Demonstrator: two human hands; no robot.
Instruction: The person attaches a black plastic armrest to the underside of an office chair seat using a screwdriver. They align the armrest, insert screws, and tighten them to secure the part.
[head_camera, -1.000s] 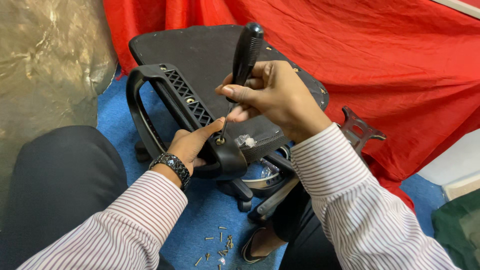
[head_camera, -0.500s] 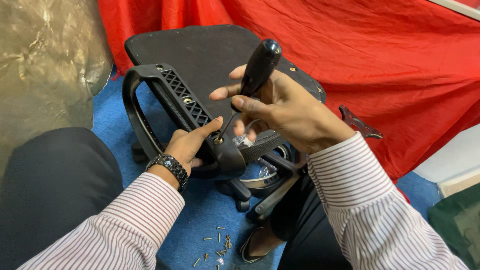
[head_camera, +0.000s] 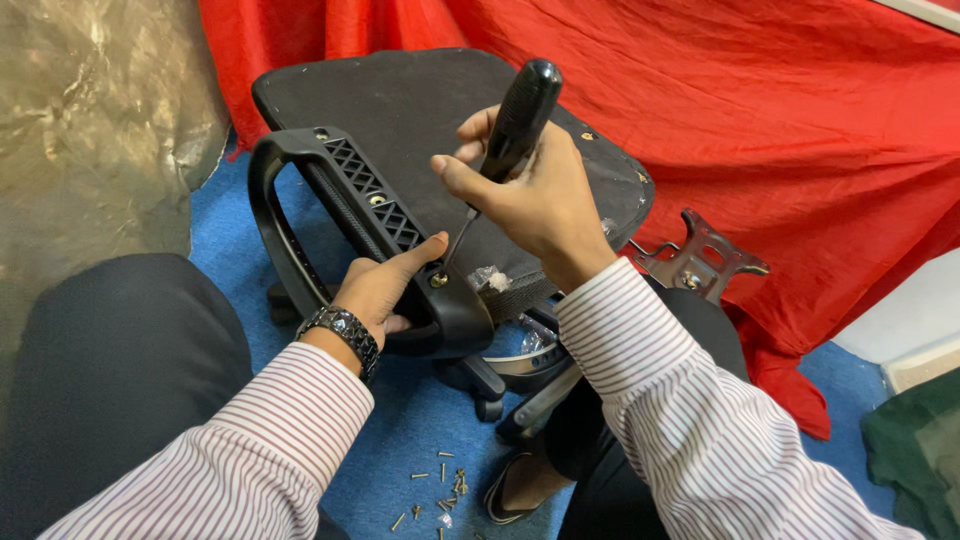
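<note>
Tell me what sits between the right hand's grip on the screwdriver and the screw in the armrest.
Head view: only the screwdriver's thin metal shaft spans from the right hand to the screw in the black armrest; the left hand's thumb lies alongside.

Armrest (head_camera: 330, 190): black moulded plastic, semi-gloss, lattice-textured top. Seat pad (head_camera: 420, 110): matt black woven cloth. Screwdriver (head_camera: 515, 125): matt black grip, thin metal shaft. Bracket (head_camera: 700, 260), right of centre: dull bare metal. Backdrop (head_camera: 750, 120): creased red cloth. Floor (head_camera: 420, 450): blue carpet.
</note>
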